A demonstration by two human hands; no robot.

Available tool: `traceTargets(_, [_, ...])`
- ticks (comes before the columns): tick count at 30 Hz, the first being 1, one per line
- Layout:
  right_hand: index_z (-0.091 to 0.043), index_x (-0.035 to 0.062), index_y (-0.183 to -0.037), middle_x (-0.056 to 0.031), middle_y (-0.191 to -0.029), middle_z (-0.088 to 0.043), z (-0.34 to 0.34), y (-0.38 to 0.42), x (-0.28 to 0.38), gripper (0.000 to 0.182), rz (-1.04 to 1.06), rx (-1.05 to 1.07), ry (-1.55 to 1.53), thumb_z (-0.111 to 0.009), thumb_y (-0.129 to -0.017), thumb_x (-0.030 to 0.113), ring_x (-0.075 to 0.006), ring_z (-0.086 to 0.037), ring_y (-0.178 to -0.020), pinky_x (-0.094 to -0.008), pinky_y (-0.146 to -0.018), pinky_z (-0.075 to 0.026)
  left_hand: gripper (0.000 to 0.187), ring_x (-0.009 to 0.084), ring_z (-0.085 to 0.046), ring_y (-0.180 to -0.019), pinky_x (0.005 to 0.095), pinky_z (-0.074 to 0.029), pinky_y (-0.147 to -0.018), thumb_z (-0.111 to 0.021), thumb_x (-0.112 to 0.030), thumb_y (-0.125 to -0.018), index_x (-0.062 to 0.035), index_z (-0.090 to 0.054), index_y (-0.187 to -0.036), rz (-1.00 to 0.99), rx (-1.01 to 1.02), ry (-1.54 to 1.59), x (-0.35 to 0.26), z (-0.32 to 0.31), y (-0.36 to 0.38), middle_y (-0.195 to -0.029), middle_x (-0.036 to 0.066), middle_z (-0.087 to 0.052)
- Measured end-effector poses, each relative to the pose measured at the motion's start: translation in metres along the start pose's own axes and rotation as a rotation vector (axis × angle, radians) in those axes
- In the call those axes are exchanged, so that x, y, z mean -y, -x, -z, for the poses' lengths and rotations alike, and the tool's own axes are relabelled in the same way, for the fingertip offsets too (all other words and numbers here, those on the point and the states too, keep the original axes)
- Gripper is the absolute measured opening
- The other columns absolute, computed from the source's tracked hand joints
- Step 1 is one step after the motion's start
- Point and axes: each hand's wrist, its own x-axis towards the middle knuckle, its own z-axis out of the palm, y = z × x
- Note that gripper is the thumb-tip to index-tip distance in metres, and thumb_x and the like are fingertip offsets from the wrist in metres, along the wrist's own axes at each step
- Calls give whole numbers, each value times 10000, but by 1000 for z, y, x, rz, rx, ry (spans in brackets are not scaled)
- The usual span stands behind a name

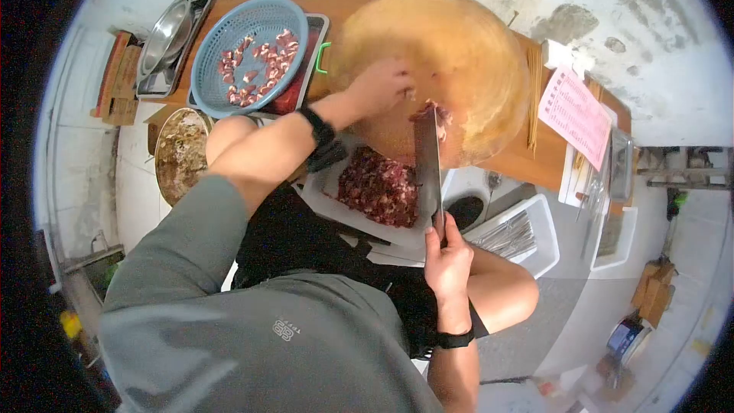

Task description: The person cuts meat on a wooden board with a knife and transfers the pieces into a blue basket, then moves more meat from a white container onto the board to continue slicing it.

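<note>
My right hand is closed round the handle of a cleaver. Its long blade points away from me, over the near part of a round wooden chopping board. Small pieces of raw meat lie on the board beside the blade's tip. My left hand is over the board, left of that meat, its fingers bent and smeared by motion; whether they hold anything does not show. Below the board's near edge, a white tray holds a heap of cut meat.
A blue colander with meat pieces stands left of the board. Farther left are metal bowls. Right of the board lie thin skewers and a pink printed sheet. A white bin with plastic-wrapped contents stands near my right knee.
</note>
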Motion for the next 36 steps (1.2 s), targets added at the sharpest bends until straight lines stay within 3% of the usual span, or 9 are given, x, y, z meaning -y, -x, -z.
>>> traceTargets(2, [-628, -12, -1273, -294, -967, -691, -2, 0, 0, 399, 1, 13, -10, -668, -944, 209, -444, -693, -940, -474, -789, -560, 280, 373, -627, -1082, 460, -536, -915, -619, -67, -836, -70, -681, -1109, -174, -163, 90, -17, -7, 42, -1122, 172, -662])
traceTargets(6, [-619, 1, -1287, -283, -933, -693, -2, 2, 12, 410, 20, 68, 8, -674, -940, 211, -437, -697, -909, -475, -769, -560, 289, 379, -643, -1070, 429, -548, -913, -633, -40, -834, -56, -681, -1118, -42, 11, 185, -39, -8, 92, -1158, 175, -659])
traceTargets(9, [-615, 14, -1294, -274, -907, -693, -6, 5, 12, 411, 71, 78, 27, -677, -938, 210, -435, -698, -876, -479, -753, -560, 193, 337, -649, -1022, 404, -550, -872, -638, -54, -855, -29, -679, -1042, -49, -95, 178, -48, -4, 96, -1093, 129, -665])
traceTargets(21, [-615, 20, -1297, -238, -896, -703, -5, 10, 19, 428, 132, 79, 160, -676, -932, 237, -416, -700, -812, -494, -726, -568, 160, 337, -649, -1015, 413, -546, -871, -660, -30, -850, -27, -686, -1008, -76, -237, 190, -50, -17, 108, -1093, 133, -663])
traceTargets(36, [-596, 5, -1282, -199, -819, -683, -5, 5, 29, 421, 244, 105, 326, -668, -927, 221, -385, -683, -683, -475, -593, -565, 172, 359, -645, -1045, 417, -545, -888, -689, -35, -824, -20, -689, -995, -32, -185, 221, -45, -16, 109, -1154, 157, -669])
